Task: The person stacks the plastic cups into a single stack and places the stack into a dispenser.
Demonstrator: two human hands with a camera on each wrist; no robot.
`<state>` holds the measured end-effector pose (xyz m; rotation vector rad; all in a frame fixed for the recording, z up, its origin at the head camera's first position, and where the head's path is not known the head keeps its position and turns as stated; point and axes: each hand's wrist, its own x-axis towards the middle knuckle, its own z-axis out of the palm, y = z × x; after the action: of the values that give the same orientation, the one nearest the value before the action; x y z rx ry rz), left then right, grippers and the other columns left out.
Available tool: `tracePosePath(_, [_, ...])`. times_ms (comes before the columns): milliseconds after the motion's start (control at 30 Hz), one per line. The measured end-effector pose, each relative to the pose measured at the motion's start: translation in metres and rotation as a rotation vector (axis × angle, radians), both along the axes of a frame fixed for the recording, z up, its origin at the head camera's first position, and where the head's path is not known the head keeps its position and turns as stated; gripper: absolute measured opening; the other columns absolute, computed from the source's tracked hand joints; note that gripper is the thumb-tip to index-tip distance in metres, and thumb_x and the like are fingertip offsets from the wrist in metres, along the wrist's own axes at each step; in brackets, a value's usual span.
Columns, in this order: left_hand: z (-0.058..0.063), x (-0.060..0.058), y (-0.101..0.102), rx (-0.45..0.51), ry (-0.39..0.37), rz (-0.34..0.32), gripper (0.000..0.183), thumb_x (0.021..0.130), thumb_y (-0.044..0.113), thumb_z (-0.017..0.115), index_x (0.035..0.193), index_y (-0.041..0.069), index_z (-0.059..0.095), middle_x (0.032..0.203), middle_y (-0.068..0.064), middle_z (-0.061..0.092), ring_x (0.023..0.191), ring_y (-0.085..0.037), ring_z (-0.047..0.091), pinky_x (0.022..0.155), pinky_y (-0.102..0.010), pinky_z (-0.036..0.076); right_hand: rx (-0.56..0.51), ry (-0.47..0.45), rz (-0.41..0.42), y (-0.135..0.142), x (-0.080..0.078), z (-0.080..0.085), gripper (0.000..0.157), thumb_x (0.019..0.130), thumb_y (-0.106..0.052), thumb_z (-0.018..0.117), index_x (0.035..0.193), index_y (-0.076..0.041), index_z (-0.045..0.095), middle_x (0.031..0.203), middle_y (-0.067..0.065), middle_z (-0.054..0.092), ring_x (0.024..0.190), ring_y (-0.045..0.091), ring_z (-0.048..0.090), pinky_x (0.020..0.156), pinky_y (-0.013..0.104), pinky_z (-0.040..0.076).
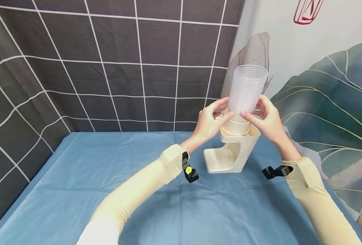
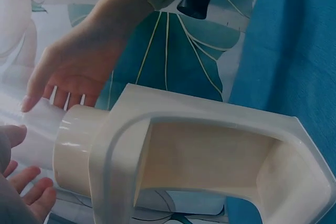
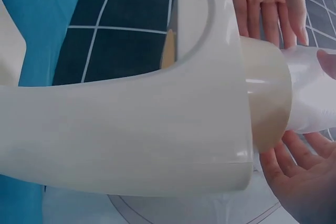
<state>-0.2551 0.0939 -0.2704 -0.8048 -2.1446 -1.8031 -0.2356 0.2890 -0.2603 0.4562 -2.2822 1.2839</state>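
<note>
A tall stack of clear plastic cups (image 1: 248,88) stands in the round collar (image 1: 236,127) of a cream cup holder (image 1: 240,153), its lower end hidden inside. My left hand (image 1: 209,119) holds the stack from the left, thumb in front and fingers behind its lower part. From the other side, my right hand (image 1: 268,119) steadies it, the thumb tip lying across the front. The left wrist view shows the holder's hollow body (image 2: 210,156) and the fingers close around the collar (image 2: 79,150). In the right wrist view, both hands flank the cups (image 3: 312,93) just above the collar.
The holder's flat foot (image 1: 219,160) sits on a blue cloth (image 1: 138,190) covering the table. Behind is a dark curtain (image 1: 159,44) with white grid lines. A leaf-patterned curtain (image 1: 331,98) hangs close on the right.
</note>
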Motion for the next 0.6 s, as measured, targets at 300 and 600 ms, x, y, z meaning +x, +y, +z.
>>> tracePosePath(300, [-0.006,0.001,-0.003,-0.074,-0.021,0.023,0.049,0.089,0.021,0.068,0.135,0.011,0.055,0.131,-0.006,0.063,0.121,-0.014,0.058,0.099,-0.024,0.049,0.066,-0.065,-0.024,0.002,-0.002,-0.009,0.065,0.086,-0.015,0.069,0.144,-0.01,0.04,0.132,0.01,0.054,0.119,0.007,0.052,0.109,0.042,0.041])
tracePosePath(600, [-0.014,0.001,-0.005,-0.186,0.008,0.079,0.045,0.089,0.023,0.067,0.131,0.011,0.06,0.131,-0.005,0.06,0.107,-0.02,0.057,0.091,-0.03,0.051,0.111,-0.145,-0.028,0.004,-0.001,-0.018,0.069,0.088,-0.026,0.067,0.146,-0.008,0.035,0.144,0.02,0.04,0.132,0.04,0.037,0.107,0.064,0.031])
